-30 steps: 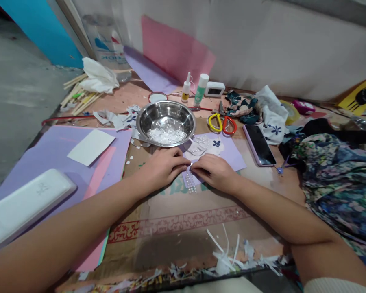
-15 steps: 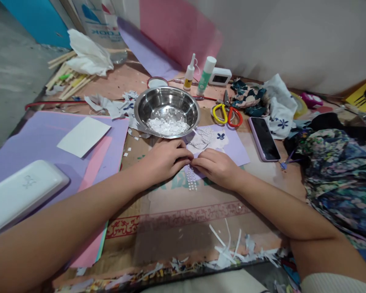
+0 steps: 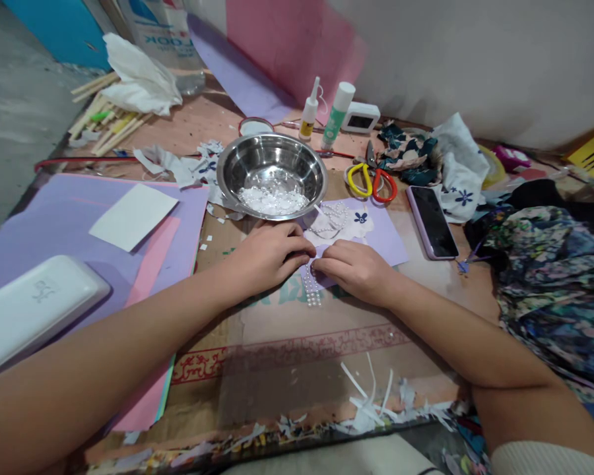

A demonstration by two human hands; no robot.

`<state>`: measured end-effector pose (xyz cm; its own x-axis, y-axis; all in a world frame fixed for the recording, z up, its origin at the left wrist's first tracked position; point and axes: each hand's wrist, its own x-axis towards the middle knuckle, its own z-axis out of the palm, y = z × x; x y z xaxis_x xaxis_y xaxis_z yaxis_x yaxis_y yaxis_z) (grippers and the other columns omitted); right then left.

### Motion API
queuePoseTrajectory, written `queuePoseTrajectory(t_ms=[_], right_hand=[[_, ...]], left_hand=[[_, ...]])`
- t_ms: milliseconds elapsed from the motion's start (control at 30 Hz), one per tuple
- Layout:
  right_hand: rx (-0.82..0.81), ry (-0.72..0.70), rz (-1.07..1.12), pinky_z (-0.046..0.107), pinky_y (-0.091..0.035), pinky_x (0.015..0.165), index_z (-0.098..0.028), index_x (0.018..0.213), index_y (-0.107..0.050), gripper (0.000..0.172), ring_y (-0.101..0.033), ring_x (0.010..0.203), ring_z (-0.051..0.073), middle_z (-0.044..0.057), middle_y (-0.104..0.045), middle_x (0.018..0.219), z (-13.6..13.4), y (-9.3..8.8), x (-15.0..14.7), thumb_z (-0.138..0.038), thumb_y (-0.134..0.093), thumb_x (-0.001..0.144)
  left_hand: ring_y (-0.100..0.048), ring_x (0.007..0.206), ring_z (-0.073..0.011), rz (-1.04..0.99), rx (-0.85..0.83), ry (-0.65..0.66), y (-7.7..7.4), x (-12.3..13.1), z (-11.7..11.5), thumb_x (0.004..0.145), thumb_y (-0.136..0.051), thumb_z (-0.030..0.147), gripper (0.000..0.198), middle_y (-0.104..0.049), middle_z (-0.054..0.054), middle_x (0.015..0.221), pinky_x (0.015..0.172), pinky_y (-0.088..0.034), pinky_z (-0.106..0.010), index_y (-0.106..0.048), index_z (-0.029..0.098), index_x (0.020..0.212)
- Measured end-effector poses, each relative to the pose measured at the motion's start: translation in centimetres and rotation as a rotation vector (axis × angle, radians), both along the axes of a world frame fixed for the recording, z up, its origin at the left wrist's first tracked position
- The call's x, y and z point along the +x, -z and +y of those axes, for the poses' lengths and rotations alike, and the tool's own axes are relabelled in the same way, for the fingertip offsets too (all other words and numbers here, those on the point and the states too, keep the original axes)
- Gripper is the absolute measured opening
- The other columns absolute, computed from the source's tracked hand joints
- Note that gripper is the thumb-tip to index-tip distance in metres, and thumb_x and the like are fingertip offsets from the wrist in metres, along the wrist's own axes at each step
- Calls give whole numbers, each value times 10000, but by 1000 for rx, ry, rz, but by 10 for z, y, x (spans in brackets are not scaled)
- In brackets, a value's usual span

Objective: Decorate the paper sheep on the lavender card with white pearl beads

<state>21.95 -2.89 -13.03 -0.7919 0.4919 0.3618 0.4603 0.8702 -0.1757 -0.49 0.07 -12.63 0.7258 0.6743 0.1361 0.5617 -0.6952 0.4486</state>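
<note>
A strip of small pearl beads (image 3: 311,290) hangs down from between my hands over the purple card's lower edge. My left hand (image 3: 272,256) pinches the top of the strip, its fingers closed. Close on the right, my right hand (image 3: 354,269) has its fingers curled at the same strip. Both hands rest low on the purple card (image 3: 389,237). Above them lies a white cloth piece with a dark blue flower (image 3: 360,218), with a loop of beads on it. A steel bowl (image 3: 272,148) holding white beads stands just beyond my left hand.
Yellow and red scissors (image 3: 371,185), a phone (image 3: 431,222), a glue stick (image 3: 337,115) and a small glue bottle (image 3: 309,112) lie or stand behind and right. Purple and pink sheets (image 3: 79,198) with a white case (image 3: 44,303) are at left; patterned fabric (image 3: 559,284) is at right.
The view has shifted slightly. A small gap now shows between my fingertips, and my right fingertips sit a little farther from my left ones.
</note>
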Motion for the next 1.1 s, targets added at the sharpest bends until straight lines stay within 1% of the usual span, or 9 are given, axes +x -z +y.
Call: queuePoseTrajectory(t_ms=[267,400,533,767,867,933,967,1000,1100], right_hand=[[36,0,-15,295,-435,637,-148,957,-666,293,-514,715,179,62,-655,791,0,0,0,-142,-384,1035],[3,19,35,291,-432,634,-149,926,-662,269,-514,703,175,60,-649,770,-2,-1,-2,-161,-413,1026],[-25,21,74,286,-427,640,-140,917,-663,237,-524,707,171,62,-651,773,-4,0,-5,-160,-448,1014],[-50,39,66,291,-395,629,-151,898,-653,238,-516,693,169,51,-627,746,-3,-1,-8,-169,-447,1017],[-48,38,91,289,-385,629,-149,909,-650,221,-513,701,172,60,-631,759,-3,0,-8,-172,-457,1013],[-43,33,107,288,-372,618,-149,921,-650,212,-505,697,172,59,-627,751,-3,2,-8,-176,-462,1013],[-40,31,111,288,-366,614,-150,922,-650,211,-501,692,172,56,-623,744,-3,2,-8,-176,-462,1012],[-37,31,111,289,-362,611,-152,921,-650,212,-497,688,172,53,-619,737,-3,3,-8,-173,-460,1013],[-32,29,108,287,-362,613,-157,914,-646,226,-496,686,168,49,-615,735,-2,4,-7,-165,-445,1016]], left_hand=[[-614,900,-213,-12,-14,-3,-1,0,1,948,-581,259,199,-667,-55,995,831,-432,-366,-749,242,1052],[-619,897,-205,-37,-45,10,-2,-2,-1,950,-572,244,201,-667,-53,993,808,-442,-352,-742,236,1057],[-624,900,-203,-42,-6,7,-3,-5,-1,946,-577,231,179,-673,-45,996,838,-456,-367,-729,244,1039],[-661,920,-204,-74,44,-32,-1,-3,-8,943,-585,209,149,-694,-48,977,800,-508,-334,-629,192,1084],[-660,870,-202,-136,181,-1,-12,-6,-10,974,-538,217,130,-699,-58,929,768,-514,-328,-627,171,1058],[-659,879,-201,-197,270,-38,-26,-13,-6,995,-505,238,162,-713,-59,935,794,-516,-339,-631,176,1074],[-659,874,-200,-219,303,-92,-33,-18,-2,995,-506,251,167,-720,-57,934,797,-517,-342,-641,182,1067],[-658,885,-204,-227,335,-192,-40,-23,3,992,-509,255,172,-723,-63,946,809,-514,-352,-650,184,1060],[-660,873,-213,-118,329,-343,-50,-38,21,963,-548,247,163,-741,-58,921,808,-505,-369,-691,193,1019]])
